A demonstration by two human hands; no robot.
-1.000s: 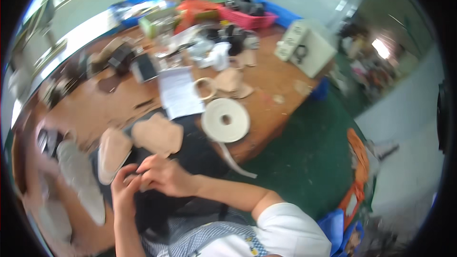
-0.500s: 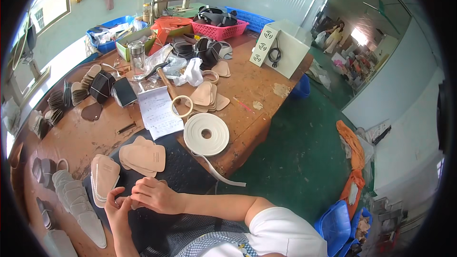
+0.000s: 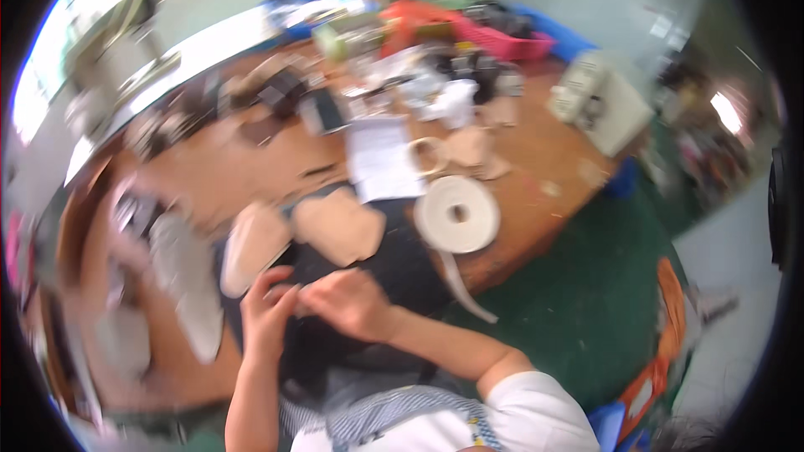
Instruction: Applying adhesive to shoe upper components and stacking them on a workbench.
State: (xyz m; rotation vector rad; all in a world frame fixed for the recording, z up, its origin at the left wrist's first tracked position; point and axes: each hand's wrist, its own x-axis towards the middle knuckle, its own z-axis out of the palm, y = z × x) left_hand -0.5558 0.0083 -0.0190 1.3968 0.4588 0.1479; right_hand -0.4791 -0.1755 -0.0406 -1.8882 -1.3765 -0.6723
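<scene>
My left hand (image 3: pixel 265 315) and my right hand (image 3: pixel 355 303) meet at the fingertips above a black mat (image 3: pixel 419 278). Both are closed in a pinch, and whatever sits between the fingers is too small and smeared to make out. Just beyond the left hand lies a stack of tan, rounded insole-like pieces (image 3: pixel 255 238) with pale edges. A second fanned group of tan pieces (image 3: pixel 339 226) rests on the mat beyond the right hand. Motion blurs the whole picture.
A white roll of tape (image 3: pixel 480 216) lies to the right, its loose end hanging off the table. Grey overlapping pieces (image 3: pixel 180 264) lie left. Farther back are a written paper sheet (image 3: pixel 377 155), a tape ring (image 3: pixel 442 155), a pink basket (image 3: pixel 528 46) and a cream box (image 3: pixel 615 113).
My view has swung left, so the table and both hands sit farther right in the picture. The fingers stay pinched together, and the tan stacks keep their places on the mat.
</scene>
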